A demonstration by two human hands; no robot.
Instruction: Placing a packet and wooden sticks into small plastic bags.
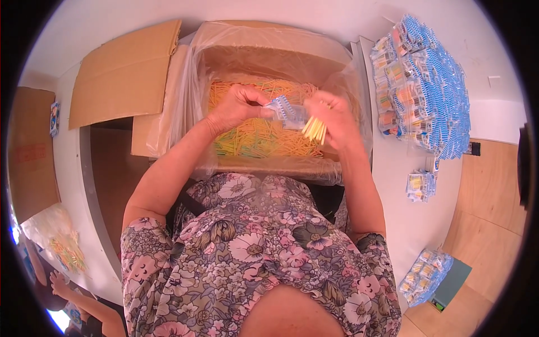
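My left hand [237, 105] pinches the edge of a small clear plastic bag [289, 114] with a blue-and-white patterned strip. Close beside it, my right hand [340, 119], slightly blurred, grips a bundle of thin yellow sticks [314, 130] whose ends point down and toward me. The right fingers are near the bag's right end; whether they touch it I cannot tell. Both hands are above a large cardboard box [252, 164] with a clear plastic liner. Inside lie a great many loose thin sticks [241, 140] in orange, yellow and green.
On the right of the white table stands a large stack of filled blue-edged packets [432, 90], with smaller piles [421, 186] [425, 275] nearer me. Cardboard flaps [126, 73] stick out left. A plastic bag of sticks [63, 241] and another person's hand [60, 285] are at lower left.
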